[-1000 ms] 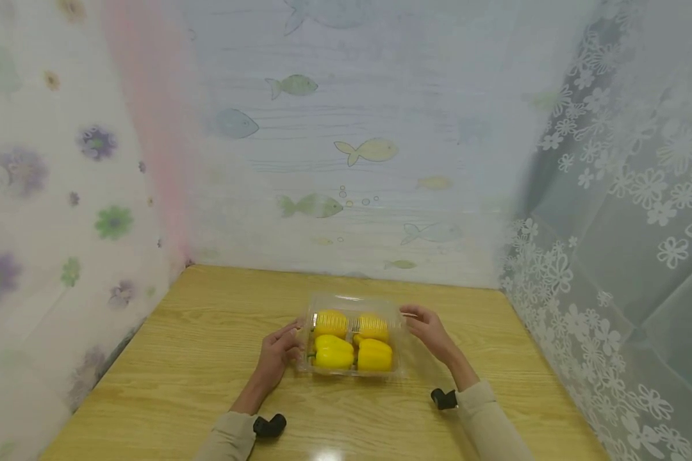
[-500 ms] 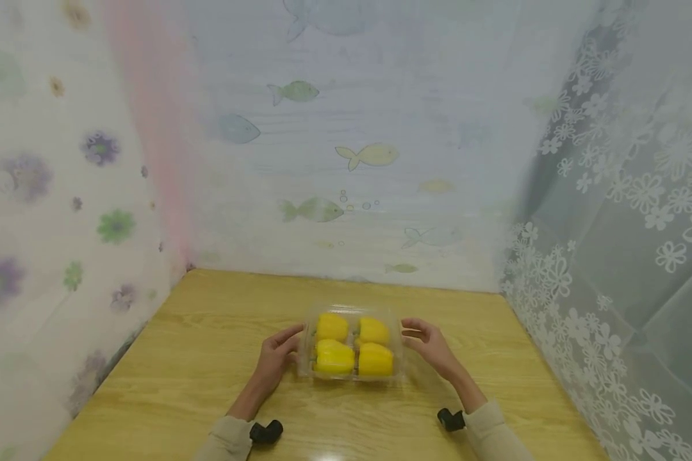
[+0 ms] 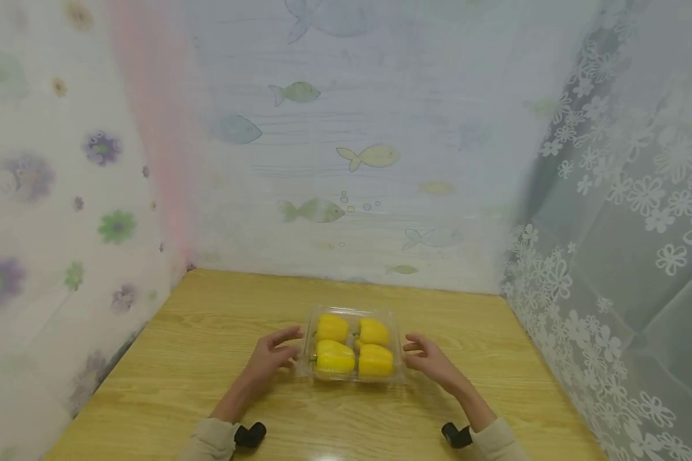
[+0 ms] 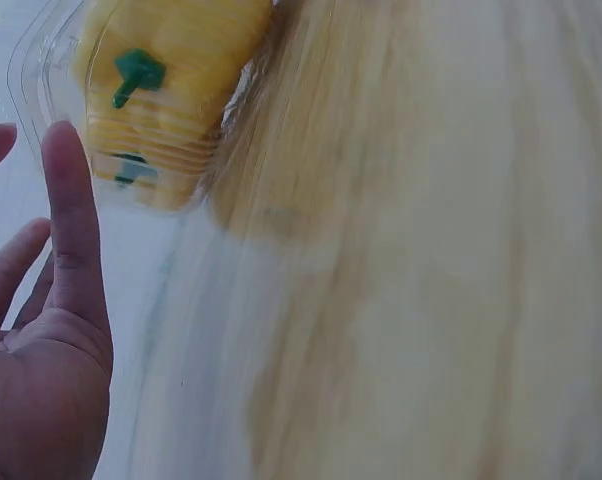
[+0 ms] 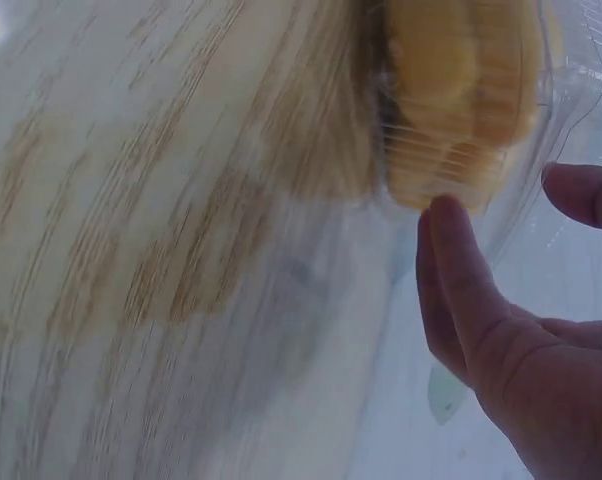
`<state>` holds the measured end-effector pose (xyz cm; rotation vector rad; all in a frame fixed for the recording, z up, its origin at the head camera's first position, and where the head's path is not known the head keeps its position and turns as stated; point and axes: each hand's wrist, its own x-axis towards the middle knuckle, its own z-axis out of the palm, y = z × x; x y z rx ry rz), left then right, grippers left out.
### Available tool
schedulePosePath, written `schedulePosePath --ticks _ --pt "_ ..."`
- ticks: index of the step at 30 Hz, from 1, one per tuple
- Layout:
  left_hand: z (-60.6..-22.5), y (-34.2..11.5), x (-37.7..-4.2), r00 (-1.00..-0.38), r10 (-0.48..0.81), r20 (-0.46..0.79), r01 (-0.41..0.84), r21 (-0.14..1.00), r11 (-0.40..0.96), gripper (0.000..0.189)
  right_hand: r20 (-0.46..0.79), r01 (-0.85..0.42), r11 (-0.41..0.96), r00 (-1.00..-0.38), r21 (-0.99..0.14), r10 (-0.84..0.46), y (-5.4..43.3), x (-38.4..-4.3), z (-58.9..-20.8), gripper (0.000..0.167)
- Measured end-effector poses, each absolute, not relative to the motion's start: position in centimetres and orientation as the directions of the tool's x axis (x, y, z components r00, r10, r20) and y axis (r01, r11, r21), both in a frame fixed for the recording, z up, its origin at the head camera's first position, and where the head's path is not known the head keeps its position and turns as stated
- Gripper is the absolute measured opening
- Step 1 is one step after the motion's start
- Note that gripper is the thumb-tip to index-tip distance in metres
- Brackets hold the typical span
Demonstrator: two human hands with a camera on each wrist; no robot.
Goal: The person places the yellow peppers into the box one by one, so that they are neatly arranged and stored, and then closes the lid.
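A clear plastic container stands on the table, holding several yellow bell peppers set in two rows. In the left wrist view, green stems show through its ridged side wall. My left hand is just off the container's left side, fingers extended and holding nothing. On the opposite side my right hand has its loosely bent fingers pointed at the container wall. In the right wrist view, the fingertips overlap the container's lower edge, and nothing is gripped.
The wood-grain table ends at a back curtain printed with fish. A flowered curtain hangs at the left, and a grey one with white flowers at the right. A black wrist camera sits at the left sleeve.
Both hands have drawn outward from the container's sides, the left moving left and the right slightly right and nearer. The container sits slightly lower in view, as does the background.
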<state>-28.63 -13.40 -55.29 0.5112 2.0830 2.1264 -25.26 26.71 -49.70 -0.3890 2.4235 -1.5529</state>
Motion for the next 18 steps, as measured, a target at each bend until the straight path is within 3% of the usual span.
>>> schedulePosePath --ticks 11,18 --pt "-54.8 -14.2 -28.4 -0.908 0.401 0.120 0.136 0.991 0.013 0.062 -0.177 0.030 0.298 -0.858 -0.954 -0.481 27.5 -25.0 -49.3 0.066" --pt "-54.9 -14.7 -28.2 -0.858 0.494 0.140 0.146 0.989 -0.026 0.061 -0.208 0.065 0.262 -0.799 -0.963 -0.564 28.0 -24.6 -49.6 0.071"
